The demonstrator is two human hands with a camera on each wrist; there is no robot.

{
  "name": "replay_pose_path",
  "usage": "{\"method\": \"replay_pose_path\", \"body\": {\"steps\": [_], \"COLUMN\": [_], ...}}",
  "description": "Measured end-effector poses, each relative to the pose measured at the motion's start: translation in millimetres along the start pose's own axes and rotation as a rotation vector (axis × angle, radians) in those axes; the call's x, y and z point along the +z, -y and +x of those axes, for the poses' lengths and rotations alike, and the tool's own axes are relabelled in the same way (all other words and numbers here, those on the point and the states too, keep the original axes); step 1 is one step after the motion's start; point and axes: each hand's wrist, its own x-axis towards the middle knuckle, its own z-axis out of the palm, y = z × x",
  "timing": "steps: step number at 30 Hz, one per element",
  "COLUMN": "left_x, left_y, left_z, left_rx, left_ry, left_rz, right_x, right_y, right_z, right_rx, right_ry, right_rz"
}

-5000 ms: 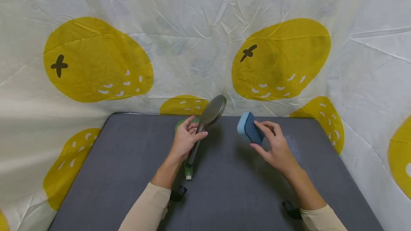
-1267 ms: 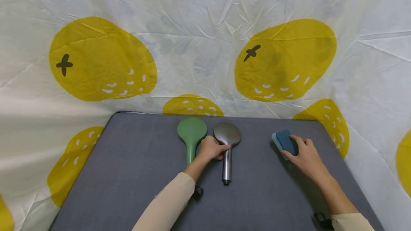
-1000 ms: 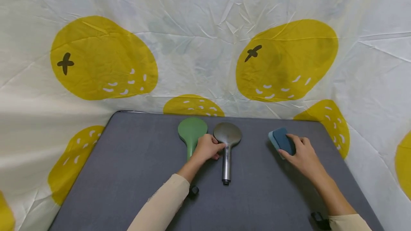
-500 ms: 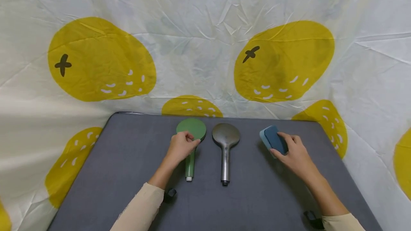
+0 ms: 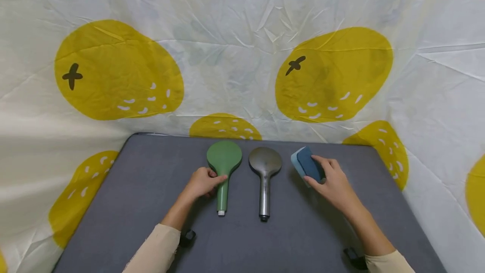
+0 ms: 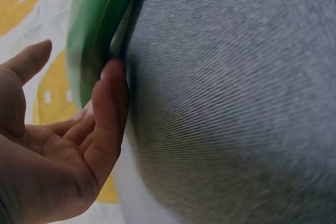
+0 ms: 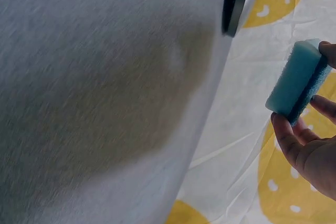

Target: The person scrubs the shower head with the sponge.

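A green shower head (image 5: 224, 155) lies face-up near the table's back edge, its handle toward me. My left hand (image 5: 201, 183) is at its neck, the thumb over the handle. In the left wrist view, the thumb stands apart from the green handle (image 6: 94, 35) and the fingers reach along its underside. To the right lies a metallic grey shower head (image 5: 265, 160), roughly parallel to the green one. Above the table, my right hand (image 5: 335, 182) pinches a sponge (image 5: 308, 165), light blue with a darker blue layer, between thumb and fingers.
The dark grey table (image 5: 151, 197) has a back edge close to a hanging white sheet (image 5: 227, 75) printed with yellow fruit shapes. The sheet also runs along both sides. A black band (image 5: 354, 258) shows at the right wrist.
Five seconds ago my left hand held the grey shower head raised; it was laid down and let go. The left hand then moved left to the green one. The right hand has lately moved left with the sponge.
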Motion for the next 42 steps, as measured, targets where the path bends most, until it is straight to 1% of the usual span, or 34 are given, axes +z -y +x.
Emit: {"method": "replay_pose_path", "body": {"steps": [2, 4, 7, 10, 14, 19, 23, 27, 38, 40, 42], "left_x": [0.9, 2.9, 7.0, 12.0, 17.1, 18.9, 16.8, 14.0, 6.7, 6.3, 6.6], "left_y": [5.3, 8.4, 10.2, 10.8, 10.0, 10.1, 12.2, 13.0, 1.0, -1.1, -2.9], "left_z": [1.6, 2.4, 1.4, 0.2, -0.2, 1.3, 1.3, 0.8, -2.5, -3.5, -4.0], "left_rx": [-0.015, -0.027, -0.040, -0.032, -0.021, -0.037, -0.061, -0.077, -0.041, -0.024, 0.009], "left_ry": [0.016, 0.012, -0.016, -0.037, -0.052, -0.082, -0.067, -0.030, -0.001, 0.001, 0.000], "left_rz": [-0.048, -0.084, -0.123, -0.153, -0.167, -0.232, -0.312, -0.357, -0.524, -0.542, -0.556], "right_x": [2.8, 5.7, 10.0, 13.8, 16.8, 17.5, 17.2, 16.2, 12.9, 11.7, 10.0], "right_y": [4.0, 7.3, 11.0, 13.6, 16.1, 18.2, 20.3, 22.2, 22.2, 23.8, 26.3], "right_z": [0.7, 1.2, 2.2, 3.1, 3.3, 4.2, 5.1, 5.5, 7.0, 7.5, 8.3], "right_rx": [-0.007, -0.013, -0.019, -0.025, -0.021, -0.026, -0.037, -0.041, -0.042, -0.055, -0.072], "right_ry": [-0.007, -0.008, -0.004, 0.000, 0.007, 0.002, -0.011, -0.016, -0.010, -0.016, -0.027], "right_rz": [0.010, 0.018, 0.028, 0.029, 0.033, 0.029, 0.026, 0.037, 0.036, 0.036, 0.038]}}
